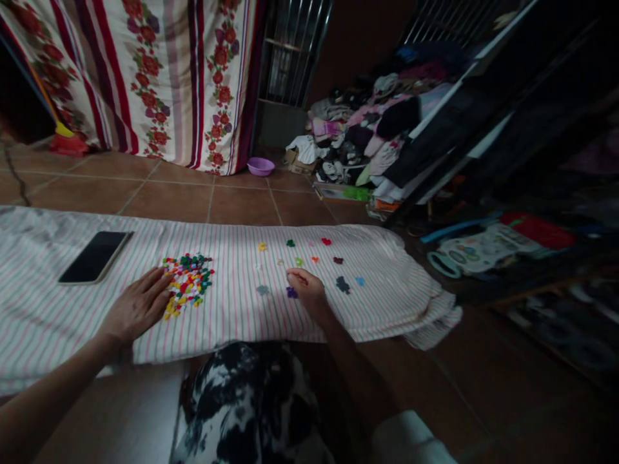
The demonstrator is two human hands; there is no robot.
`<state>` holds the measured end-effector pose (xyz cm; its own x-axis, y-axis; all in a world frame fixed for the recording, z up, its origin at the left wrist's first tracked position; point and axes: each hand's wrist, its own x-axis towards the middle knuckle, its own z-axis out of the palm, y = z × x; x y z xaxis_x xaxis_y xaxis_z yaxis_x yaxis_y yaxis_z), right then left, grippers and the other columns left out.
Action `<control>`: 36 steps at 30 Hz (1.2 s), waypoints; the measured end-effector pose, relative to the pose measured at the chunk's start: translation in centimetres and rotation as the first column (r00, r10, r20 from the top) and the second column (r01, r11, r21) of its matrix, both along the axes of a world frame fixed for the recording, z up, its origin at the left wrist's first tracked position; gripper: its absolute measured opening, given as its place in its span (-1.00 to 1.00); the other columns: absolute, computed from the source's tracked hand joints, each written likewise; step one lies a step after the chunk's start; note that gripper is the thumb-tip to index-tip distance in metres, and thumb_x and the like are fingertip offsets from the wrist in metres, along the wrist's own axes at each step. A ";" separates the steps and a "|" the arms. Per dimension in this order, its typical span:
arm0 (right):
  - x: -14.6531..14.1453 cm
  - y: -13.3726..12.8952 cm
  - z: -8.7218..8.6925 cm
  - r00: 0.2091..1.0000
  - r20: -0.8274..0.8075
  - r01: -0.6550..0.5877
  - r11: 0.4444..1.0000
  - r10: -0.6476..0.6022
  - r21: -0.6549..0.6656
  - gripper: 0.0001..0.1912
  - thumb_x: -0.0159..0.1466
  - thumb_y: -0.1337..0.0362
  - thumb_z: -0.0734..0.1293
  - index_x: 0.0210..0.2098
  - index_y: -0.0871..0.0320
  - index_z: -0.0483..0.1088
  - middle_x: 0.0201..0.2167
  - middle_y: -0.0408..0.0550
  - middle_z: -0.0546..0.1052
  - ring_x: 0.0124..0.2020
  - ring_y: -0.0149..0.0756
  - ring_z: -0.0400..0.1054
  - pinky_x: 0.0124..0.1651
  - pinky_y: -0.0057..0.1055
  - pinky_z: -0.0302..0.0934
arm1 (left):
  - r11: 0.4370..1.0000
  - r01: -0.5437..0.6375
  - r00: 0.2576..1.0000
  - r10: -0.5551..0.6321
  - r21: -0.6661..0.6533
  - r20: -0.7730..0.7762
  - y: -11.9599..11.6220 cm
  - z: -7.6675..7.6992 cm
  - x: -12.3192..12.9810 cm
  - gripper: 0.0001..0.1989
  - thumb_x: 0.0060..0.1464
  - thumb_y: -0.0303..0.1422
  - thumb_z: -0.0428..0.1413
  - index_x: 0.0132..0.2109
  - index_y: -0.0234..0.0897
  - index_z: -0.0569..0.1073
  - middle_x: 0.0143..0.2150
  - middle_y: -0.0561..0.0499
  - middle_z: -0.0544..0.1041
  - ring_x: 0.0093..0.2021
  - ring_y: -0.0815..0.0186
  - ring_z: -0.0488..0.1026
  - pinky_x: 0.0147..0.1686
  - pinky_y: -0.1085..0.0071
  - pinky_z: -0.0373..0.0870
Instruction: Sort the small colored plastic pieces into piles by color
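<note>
A mixed heap of small colourful pieces lies on the striped cloth. My left hand rests flat at the heap's left edge, fingers stretched out and touching it. My right hand hovers over the small single-colour piles, its fingers pinched together; whatever is between them is too small to make out. Beside it sits a purple pile. Around it are a light grey pile, a dark grey pile, a blue pile, a lime pile, a yellow pile and a red pile.
A phone lies on the striped cloth, left of the heap. Beyond, on the tiled floor, are a purple basin and a large mound of clothes. A flowered curtain hangs at the back.
</note>
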<state>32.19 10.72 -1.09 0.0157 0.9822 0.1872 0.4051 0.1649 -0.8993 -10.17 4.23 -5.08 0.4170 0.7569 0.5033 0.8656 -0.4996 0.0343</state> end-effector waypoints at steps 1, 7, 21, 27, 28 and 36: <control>1.0 -0.4 0.2 0.999 0.007 0.035 0.999 -0.035 0.008 -0.68 0.14 0.09 0.26 -0.28 0.14 0.53 -0.35 -0.04 0.59 -0.34 -0.29 0.45 -0.24 -0.36 0.34 | 1.000 0.018 1.000 -0.018 0.015 0.010 0.0 0.0 -0.1 -0.73 0.22 -0.33 -0.12 -0.14 -0.14 0.48 0.09 -0.02 0.52 0.32 0.07 0.19 0.18 -0.12 0.35; 8.7 -1.6 0.5 0.956 0.013 0.289 0.953 -0.292 0.094 -0.64 0.11 0.06 0.29 -0.27 0.16 0.55 -0.28 0.04 0.61 -0.26 -0.20 0.46 -0.13 -0.26 0.35 | 0.997 0.082 0.993 -0.083 0.011 0.081 0.2 0.1 -0.3 -0.78 0.15 -0.30 -0.07 -0.15 -0.01 0.45 0.06 0.27 0.53 0.29 0.14 0.23 0.14 -0.20 0.36; 16.4 0.8 -3.7 0.856 0.202 0.474 0.879 -0.475 0.058 -0.64 0.08 0.08 0.25 -0.32 0.14 0.58 -0.25 0.06 0.63 -0.13 -0.08 0.48 0.07 -0.14 0.29 | 0.989 0.081 0.996 -0.076 0.128 -0.045 -0.1 0.9 0.1 -0.69 0.13 -0.35 -0.13 -0.21 -0.04 0.51 0.02 -0.04 0.56 0.31 0.07 0.22 0.10 -0.06 0.43; 16.6 0.8 -4.4 0.861 0.265 0.418 0.901 -0.434 0.116 -0.64 0.14 0.14 0.21 -0.24 0.08 0.58 -0.21 0.00 0.62 -0.11 -0.13 0.48 0.09 -0.12 0.30 | 0.985 0.089 0.995 -0.082 0.150 -0.049 0.2 1.0 0.1 -0.75 0.14 -0.31 -0.10 -0.26 -0.09 0.49 0.00 0.00 0.57 0.23 0.07 0.33 0.05 -0.01 0.46; 16.5 0.7 -4.5 0.867 0.257 0.409 0.904 -0.427 0.123 -0.64 0.15 0.16 0.20 -0.21 0.08 0.57 -0.20 -0.01 0.62 -0.10 -0.14 0.47 0.09 -0.13 0.30 | 0.985 0.084 0.996 -0.078 0.149 -0.044 0.2 0.9 0.1 -0.75 0.14 -0.31 -0.10 -0.27 -0.08 0.49 0.00 0.01 0.57 0.23 0.06 0.32 0.05 -0.02 0.46; 16.5 0.6 -5.1 0.906 0.244 0.318 0.936 -0.346 0.148 -0.54 0.16 0.26 0.16 -0.03 0.12 0.51 -0.08 0.03 0.59 0.02 -0.16 0.43 0.19 -0.09 0.24 | 0.990 0.075 0.997 -0.072 0.122 -0.029 0.0 1.0 0.2 -0.72 0.10 -0.33 -0.10 -0.23 -0.01 0.51 0.02 0.03 0.56 0.29 0.07 0.26 0.07 -0.06 0.44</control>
